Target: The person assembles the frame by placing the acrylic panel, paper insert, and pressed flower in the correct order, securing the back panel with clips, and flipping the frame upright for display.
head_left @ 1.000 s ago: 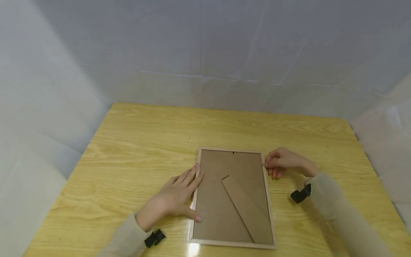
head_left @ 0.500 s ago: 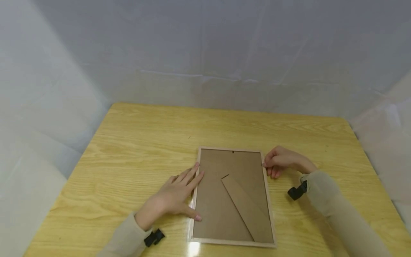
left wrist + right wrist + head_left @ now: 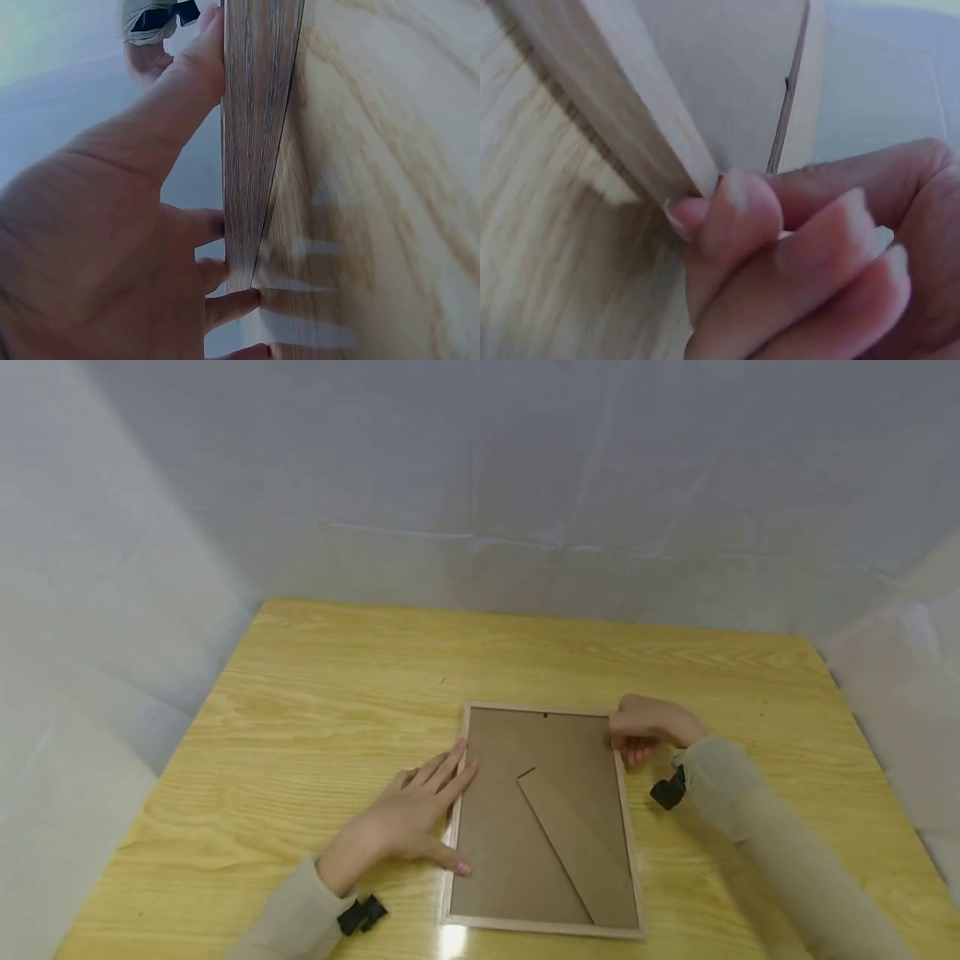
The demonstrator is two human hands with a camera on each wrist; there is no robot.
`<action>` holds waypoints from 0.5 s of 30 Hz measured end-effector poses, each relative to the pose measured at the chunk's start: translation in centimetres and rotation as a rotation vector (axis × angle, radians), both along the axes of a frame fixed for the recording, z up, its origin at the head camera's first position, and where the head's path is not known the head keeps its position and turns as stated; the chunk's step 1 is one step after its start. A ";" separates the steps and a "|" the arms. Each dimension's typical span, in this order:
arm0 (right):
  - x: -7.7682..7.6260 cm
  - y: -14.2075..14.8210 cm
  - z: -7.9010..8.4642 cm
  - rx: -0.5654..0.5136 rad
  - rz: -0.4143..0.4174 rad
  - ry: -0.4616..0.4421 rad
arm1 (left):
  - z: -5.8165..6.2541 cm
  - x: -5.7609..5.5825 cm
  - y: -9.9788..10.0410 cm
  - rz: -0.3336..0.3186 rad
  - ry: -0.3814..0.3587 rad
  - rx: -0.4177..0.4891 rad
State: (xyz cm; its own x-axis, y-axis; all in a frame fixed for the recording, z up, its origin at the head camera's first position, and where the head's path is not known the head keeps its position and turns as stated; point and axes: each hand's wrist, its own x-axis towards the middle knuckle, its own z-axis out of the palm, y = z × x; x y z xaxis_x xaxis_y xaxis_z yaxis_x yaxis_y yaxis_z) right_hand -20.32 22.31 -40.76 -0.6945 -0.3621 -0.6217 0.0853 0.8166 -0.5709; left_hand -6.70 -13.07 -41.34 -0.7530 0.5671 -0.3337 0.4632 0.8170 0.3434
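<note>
A picture frame with a light wooden border lies back side up on the table, its brown backing board and slanted stand leg showing. Along its left border my left hand rests with fingers spread and straight, fingertips and thumb on the edge. In the left wrist view that hand lies against the frame's wooden side. My right hand is at the upper right border, fingers curled. From the right wrist view, this hand pinches at the wooden border; the exact contact is hidden behind the fingers.
A wood-grain table carries the frame. Pale sheeting hangs behind the table and on both sides. Black wrist mounts sit at the cuffs of both sleeves.
My right hand has shifted left and slightly away from me, turning over the upper right border and covering the small dark tab there. The left hand and the picture frame stay put.
</note>
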 end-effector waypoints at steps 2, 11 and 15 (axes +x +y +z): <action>0.2 -0.5 0.0 0.027 0.003 -0.004 | 0.0 0.0 0.0 0.000 -0.002 0.002; 0.4 0.2 -0.6 -0.034 0.025 -0.093 | 0.1 0.1 0.2 -0.002 0.008 -0.014; -0.2 0.9 -0.4 -0.064 0.038 -0.176 | 0.2 0.2 0.2 -0.003 0.010 -0.016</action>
State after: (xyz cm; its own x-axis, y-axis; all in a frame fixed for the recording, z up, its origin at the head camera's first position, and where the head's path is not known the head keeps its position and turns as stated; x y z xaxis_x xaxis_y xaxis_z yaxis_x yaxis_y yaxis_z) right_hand -20.50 23.20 -41.19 -0.5621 -0.4286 -0.7074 0.1588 0.7834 -0.6008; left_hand -6.55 -12.83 -41.18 -0.7549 0.5638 -0.3350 0.4687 0.8211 0.3258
